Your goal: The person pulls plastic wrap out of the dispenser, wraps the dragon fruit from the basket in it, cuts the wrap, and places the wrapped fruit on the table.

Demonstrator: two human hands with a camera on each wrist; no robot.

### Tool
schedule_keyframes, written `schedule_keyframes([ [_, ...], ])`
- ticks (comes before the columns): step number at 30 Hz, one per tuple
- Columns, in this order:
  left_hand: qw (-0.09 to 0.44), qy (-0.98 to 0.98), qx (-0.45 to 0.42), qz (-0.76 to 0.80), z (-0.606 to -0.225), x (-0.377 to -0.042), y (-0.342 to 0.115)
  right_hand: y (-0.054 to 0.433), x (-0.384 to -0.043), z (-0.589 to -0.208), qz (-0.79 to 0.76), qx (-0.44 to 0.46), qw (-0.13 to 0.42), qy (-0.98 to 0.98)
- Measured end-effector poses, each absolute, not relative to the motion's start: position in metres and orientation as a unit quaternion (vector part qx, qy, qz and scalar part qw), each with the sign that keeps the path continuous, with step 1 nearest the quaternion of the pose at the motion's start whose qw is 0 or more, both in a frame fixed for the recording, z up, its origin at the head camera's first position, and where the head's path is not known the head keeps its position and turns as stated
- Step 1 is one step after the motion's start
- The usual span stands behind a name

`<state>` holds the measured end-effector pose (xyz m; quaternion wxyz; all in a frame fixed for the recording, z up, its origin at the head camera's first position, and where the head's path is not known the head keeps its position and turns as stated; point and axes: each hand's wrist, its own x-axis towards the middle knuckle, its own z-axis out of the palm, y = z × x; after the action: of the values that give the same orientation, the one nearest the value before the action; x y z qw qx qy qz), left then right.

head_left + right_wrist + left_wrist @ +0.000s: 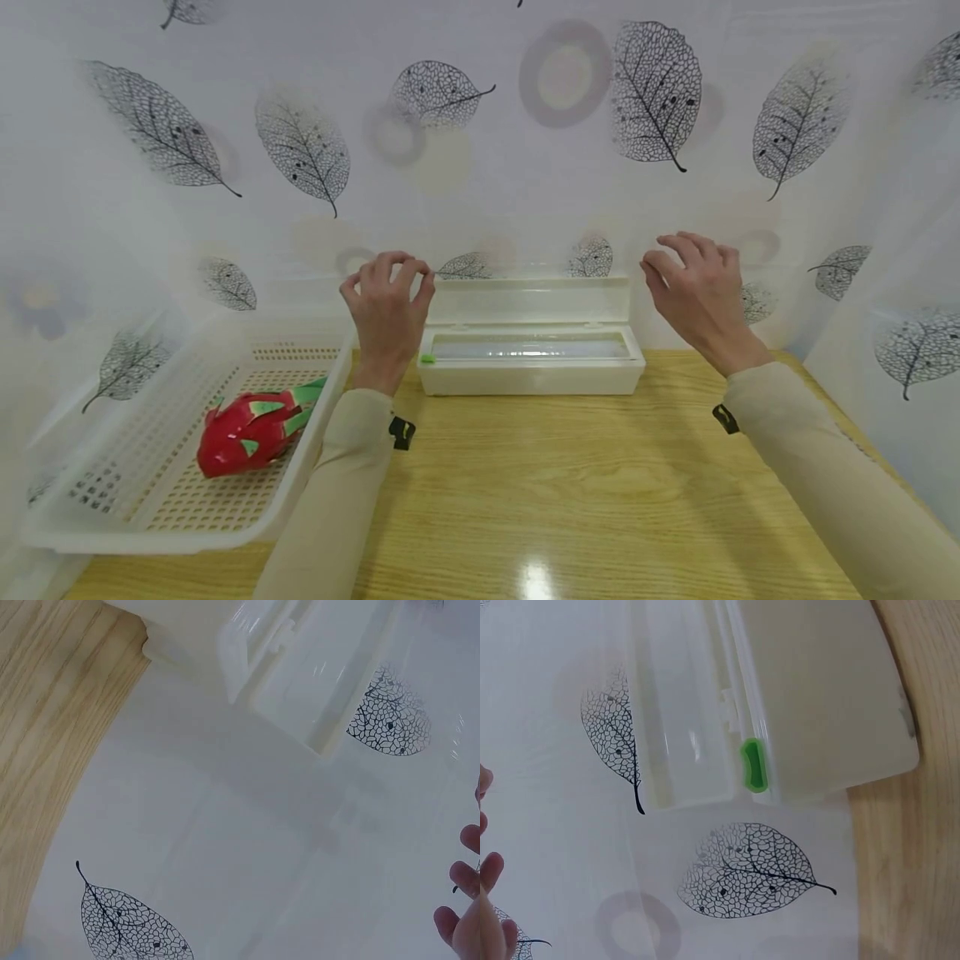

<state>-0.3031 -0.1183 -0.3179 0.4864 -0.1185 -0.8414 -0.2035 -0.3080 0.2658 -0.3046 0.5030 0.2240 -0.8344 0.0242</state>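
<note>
Box (532, 380), long white plastic, lid (532, 300) up, on yellow wood-grain tabletop (562, 483) | your left hand (387, 312) and right hand (701, 292) hover well apart near its ends, fingers loosely bent! | red-green dragon fruit (240, 433) in white perforated plastic basket (165, 540)

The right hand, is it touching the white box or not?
Apart. The right wrist view shows it: a wide patch of leaf-patterned sheet lies between the right hand and the white box.
</note>
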Motion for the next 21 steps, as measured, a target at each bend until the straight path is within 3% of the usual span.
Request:
schedule_keyframes([
  [21,0.515,-0.832,-0.123,-0.169,-0.3142,-0.3033,-0.1191,0.2694,-0.3071,-0.3,0.01,0.238,0.519,-0.821],
])
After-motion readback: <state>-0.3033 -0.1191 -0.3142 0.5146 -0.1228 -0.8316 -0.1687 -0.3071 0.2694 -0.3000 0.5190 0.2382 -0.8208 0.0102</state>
